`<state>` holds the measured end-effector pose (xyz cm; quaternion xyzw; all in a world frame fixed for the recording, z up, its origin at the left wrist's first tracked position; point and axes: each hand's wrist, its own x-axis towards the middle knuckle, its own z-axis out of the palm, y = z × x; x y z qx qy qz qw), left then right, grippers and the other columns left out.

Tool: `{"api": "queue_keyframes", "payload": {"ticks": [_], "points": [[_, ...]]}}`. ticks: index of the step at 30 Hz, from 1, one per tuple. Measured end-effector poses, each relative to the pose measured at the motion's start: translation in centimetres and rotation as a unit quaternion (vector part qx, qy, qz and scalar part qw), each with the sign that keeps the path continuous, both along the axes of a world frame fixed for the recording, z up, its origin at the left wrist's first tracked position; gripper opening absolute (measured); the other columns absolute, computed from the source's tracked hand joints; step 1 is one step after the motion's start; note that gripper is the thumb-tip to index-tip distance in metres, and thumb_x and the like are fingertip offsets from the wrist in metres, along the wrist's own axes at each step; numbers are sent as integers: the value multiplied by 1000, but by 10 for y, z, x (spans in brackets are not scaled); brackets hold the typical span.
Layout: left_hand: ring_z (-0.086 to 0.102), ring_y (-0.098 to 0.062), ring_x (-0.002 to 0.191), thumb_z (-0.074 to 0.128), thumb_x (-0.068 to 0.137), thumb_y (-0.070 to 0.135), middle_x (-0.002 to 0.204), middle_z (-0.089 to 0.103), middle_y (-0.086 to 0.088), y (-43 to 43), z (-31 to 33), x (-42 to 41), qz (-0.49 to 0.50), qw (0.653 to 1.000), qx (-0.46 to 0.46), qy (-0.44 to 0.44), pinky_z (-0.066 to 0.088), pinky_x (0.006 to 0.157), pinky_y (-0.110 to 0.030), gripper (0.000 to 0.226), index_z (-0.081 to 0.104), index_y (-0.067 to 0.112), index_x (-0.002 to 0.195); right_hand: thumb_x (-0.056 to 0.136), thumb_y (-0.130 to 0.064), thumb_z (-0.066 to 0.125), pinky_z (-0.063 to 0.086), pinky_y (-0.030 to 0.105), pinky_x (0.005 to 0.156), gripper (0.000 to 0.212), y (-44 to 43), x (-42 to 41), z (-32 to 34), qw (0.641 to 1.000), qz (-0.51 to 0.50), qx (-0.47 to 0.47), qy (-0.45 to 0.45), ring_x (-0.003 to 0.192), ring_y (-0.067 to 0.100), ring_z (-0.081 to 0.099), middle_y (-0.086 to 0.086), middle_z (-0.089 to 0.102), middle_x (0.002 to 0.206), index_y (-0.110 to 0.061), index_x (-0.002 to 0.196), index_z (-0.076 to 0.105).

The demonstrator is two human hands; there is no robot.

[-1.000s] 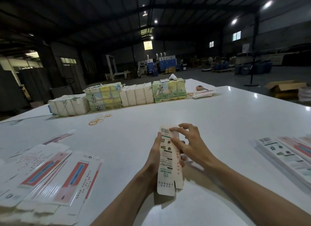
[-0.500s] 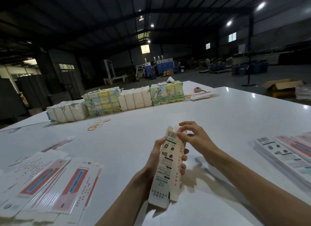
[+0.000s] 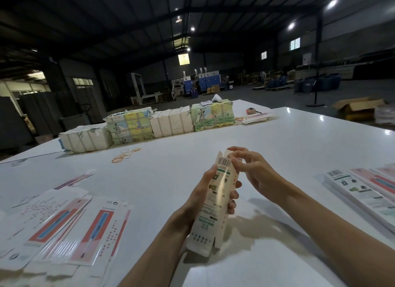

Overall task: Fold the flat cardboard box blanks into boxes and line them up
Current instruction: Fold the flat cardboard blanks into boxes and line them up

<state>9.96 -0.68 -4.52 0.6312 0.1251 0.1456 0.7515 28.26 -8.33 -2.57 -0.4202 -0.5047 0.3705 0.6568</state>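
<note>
A long narrow white box (image 3: 213, 203) with a barcode and green print stands nearly upright above the white table (image 3: 288, 150), partly opened into a tube. My left hand (image 3: 203, 192) grips it round the middle, fingers wrapped behind it. My right hand (image 3: 250, 169) has its curled fingers at the top end flaps, pinching them. Flat blanks (image 3: 70, 224) with red and blue print lie spread at the left. More flat blanks (image 3: 363, 192) lie in a row at the right.
Wrapped bundles of packs (image 3: 149, 126) stand in a line across the far side of the table. Loose rubber bands (image 3: 126, 156) lie in front of them. A small stack of blanks (image 3: 256, 118) sits at the far right, and an open cardboard carton (image 3: 357, 107) is on the floor beyond.
The box has opened from a flat blank toward a tube and tilted slightly. My right hand moved from its side up to the top flaps. My left hand kept its grip.
</note>
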Motion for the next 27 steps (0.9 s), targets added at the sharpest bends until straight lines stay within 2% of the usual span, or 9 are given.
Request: {"api": "queue_keyframes", "payload": {"ticks": [3,6,9,11,14,18,21,24,27], "points": [[67,-24,65,47,97,69,90,68,-14,1,-4,0,77,996,51,2,57,61,-33,68,65,7,118,90,-21,74,55,38,96,18,2,-1,-1,999,7,17,26,126,36,55,6,57,134,-5,81,70],[69,-26,69,52,96,71,92,72,-14,-1,-11,-2,155,986,68,-4,58,61,-34,67,70,10,119,96,-22,72,51,30,96,5,4,-3,-9,993,-93,28,-60,131,23,57,-5,63,135,-17,98,72],[70,-27,67,54,98,67,91,75,-15,3,-14,-2,249,965,64,-60,58,58,-34,64,55,15,135,98,-32,73,54,34,100,41,5,-11,-19,984,-141,23,-104,124,11,64,-9,62,137,-37,135,57],[72,-30,68,54,103,61,90,76,-15,7,-15,-1,269,955,88,-90,59,59,-35,56,32,37,149,97,-39,72,58,37,100,52,5,-19,-21,985,-132,14,-114,118,14,68,-5,64,135,-38,143,48],[76,-31,75,59,101,52,99,78,-8,2,-15,2,265,950,129,-102,61,60,-36,67,15,64,151,98,-35,71,60,37,98,49,6,-30,-22,987,-101,11,-128,114,13,70,-4,71,127,-34,142,50],[77,-31,80,59,101,51,105,77,-8,-1,-13,4,247,950,153,-115,62,60,-37,61,27,62,152,100,-33,70,60,31,88,50,4,-33,-23,990,-74,24,-116,109,18,72,-1,74,121,-35,146,51],[76,-32,84,66,98,48,108,76,-8,-5,-12,4,227,956,155,-105,62,63,-39,74,22,57,157,99,-36,71,60,29,87,46,3,-29,-23,991,-63,26,-115,107,19,73,-3,74,116,-44,142,56],[76,-27,84,79,92,32,107,74,5,-9,-11,6,195,963,169,-82,62,67,-35,92,17,53,157,99,-31,71,60,28,87,36,3,-24,-24,995,-35,21,-94,108,23,74,0,75,110,-40,133,64],[75,-27,74,83,90,9,98,76,3,-9,-11,5,173,970,155,-71,62,66,-32,94,24,54,147,97,-29,73,61,29,86,30,3,-19,-24,996,-14,1,-83,107,25,75,2,74,108,-33,126,65]]}}
